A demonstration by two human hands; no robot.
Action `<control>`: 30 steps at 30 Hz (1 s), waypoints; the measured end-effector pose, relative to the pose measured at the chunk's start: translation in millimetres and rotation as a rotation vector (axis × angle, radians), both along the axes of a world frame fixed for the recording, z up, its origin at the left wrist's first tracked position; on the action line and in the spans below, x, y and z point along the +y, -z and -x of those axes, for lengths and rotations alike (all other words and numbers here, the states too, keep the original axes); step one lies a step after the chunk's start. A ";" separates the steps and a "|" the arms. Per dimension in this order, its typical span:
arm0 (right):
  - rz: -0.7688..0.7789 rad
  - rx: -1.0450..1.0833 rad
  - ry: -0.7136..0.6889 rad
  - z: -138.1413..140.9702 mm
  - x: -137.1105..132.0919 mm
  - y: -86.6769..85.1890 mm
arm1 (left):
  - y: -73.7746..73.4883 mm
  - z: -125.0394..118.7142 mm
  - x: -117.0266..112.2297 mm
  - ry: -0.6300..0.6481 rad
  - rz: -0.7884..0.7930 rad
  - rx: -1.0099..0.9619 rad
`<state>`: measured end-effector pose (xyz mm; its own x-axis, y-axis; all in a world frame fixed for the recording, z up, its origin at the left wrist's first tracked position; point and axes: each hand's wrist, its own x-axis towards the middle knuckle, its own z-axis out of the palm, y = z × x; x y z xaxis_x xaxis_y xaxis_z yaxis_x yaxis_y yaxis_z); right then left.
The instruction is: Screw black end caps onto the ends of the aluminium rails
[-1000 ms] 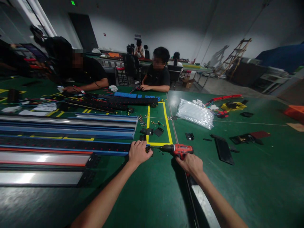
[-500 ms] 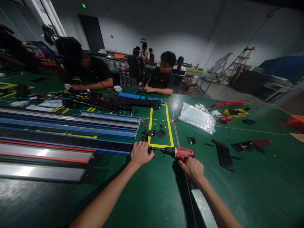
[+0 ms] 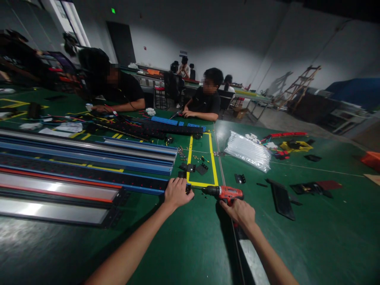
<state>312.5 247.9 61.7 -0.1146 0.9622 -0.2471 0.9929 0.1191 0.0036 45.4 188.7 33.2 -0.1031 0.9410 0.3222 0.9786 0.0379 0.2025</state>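
Observation:
My right hand [image 3: 241, 211] grips a red and black cordless drill [image 3: 224, 192] lying level, its bit pointing left. My left hand [image 3: 177, 192] is closed over the end of a long blue and black rail [image 3: 89, 174], where a small black end piece [image 3: 188, 189] sits. The drill's bit tip meets that end piece beside my left fingers. Both hands rest on the green table [image 3: 192, 237], just below a yellow taped rectangle [image 3: 213, 166].
Several long blue, red and silver rails [image 3: 59, 194] fill the left. Small black brackets [image 3: 198, 168] and screws lie inside the yellow tape. A clear bag of white tubes [image 3: 247, 151], a black plate [image 3: 281, 194] and red and yellow parts lie right. Two people sit across the table.
The view has tilted, so everything sits a little lower in frame. My hands and the drill keep the same hold at the rail's end.

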 end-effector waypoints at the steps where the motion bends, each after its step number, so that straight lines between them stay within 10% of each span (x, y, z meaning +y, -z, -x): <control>1: 0.004 0.002 0.003 -0.3 1.6 -0.1 | -0.2 0.0 0.2 0.000 0.002 0.000; 30: 0.078 0.121 0.018 -7.5 14.7 -3.6 | -0.4 1.8 5.6 0.051 0.027 0.113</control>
